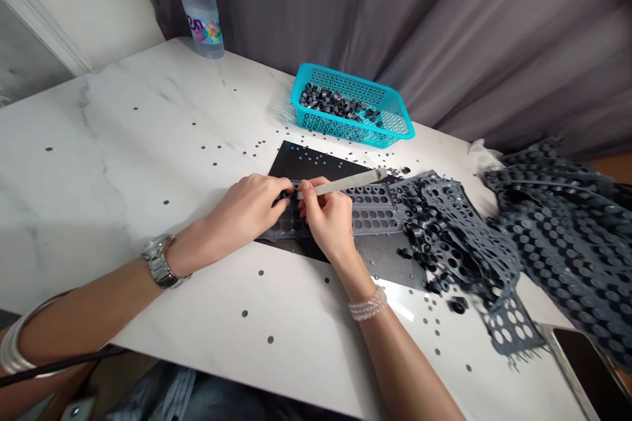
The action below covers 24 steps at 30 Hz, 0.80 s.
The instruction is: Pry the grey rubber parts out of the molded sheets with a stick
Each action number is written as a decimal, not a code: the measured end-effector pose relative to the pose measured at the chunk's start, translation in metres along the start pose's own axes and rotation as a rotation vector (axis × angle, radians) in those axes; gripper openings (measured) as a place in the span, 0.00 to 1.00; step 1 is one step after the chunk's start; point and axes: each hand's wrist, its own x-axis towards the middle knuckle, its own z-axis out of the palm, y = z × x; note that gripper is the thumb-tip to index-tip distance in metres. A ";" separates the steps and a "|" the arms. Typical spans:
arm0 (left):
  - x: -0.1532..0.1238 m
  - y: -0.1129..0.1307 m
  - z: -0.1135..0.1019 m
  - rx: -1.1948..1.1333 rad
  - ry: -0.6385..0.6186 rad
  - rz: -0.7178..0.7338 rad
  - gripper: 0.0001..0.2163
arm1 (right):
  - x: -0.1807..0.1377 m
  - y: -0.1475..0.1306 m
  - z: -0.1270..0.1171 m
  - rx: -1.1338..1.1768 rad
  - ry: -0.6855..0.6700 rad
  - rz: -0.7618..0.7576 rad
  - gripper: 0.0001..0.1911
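A dark grey moulded rubber sheet (378, 207) with rows of round holes lies across a black mat (316, 161). At the sheet's left part, my left hand (247, 207) has thumb and fingers closed on a small black rubber piece, mostly hidden by the fingers. Close beside it, my right hand (330, 218) grips a pale stick-shaped tool (353, 180) like a pen. Its back end points up to the right, while its working tip is hidden between the hands. To the right is a heap of black rubber rings (429, 237) with punched-out sheet scraps (457, 210).
A turquoise basket (340, 130) with many small black rings stands behind the mat. Further back left is a water bottle (201, 6). Uncut studded sheets (563, 243) pile at the right, above a phone (585, 368). Small grey discs are scattered over the white marbled table (108, 164).
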 end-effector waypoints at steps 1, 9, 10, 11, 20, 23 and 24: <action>0.000 0.000 0.000 0.005 -0.003 -0.007 0.11 | 0.000 0.000 0.000 -0.010 0.000 -0.003 0.17; 0.003 0.000 0.001 -0.054 0.001 -0.017 0.09 | -0.001 -0.007 0.002 -0.122 0.004 -0.063 0.15; 0.003 0.000 0.000 -0.073 0.005 -0.010 0.09 | -0.001 -0.007 0.003 -0.145 0.009 -0.075 0.15; 0.003 -0.001 -0.001 -0.098 0.010 -0.007 0.09 | -0.001 -0.008 0.005 -0.164 0.017 -0.083 0.15; 0.003 -0.005 -0.007 -0.165 0.064 -0.047 0.07 | -0.001 -0.004 0.007 -0.118 0.042 -0.060 0.16; 0.003 -0.003 -0.005 -0.117 0.086 -0.029 0.07 | -0.001 -0.002 0.005 -0.033 0.037 -0.029 0.18; 0.003 -0.002 -0.004 -0.108 0.087 -0.022 0.07 | -0.001 -0.001 0.004 -0.016 0.037 -0.021 0.18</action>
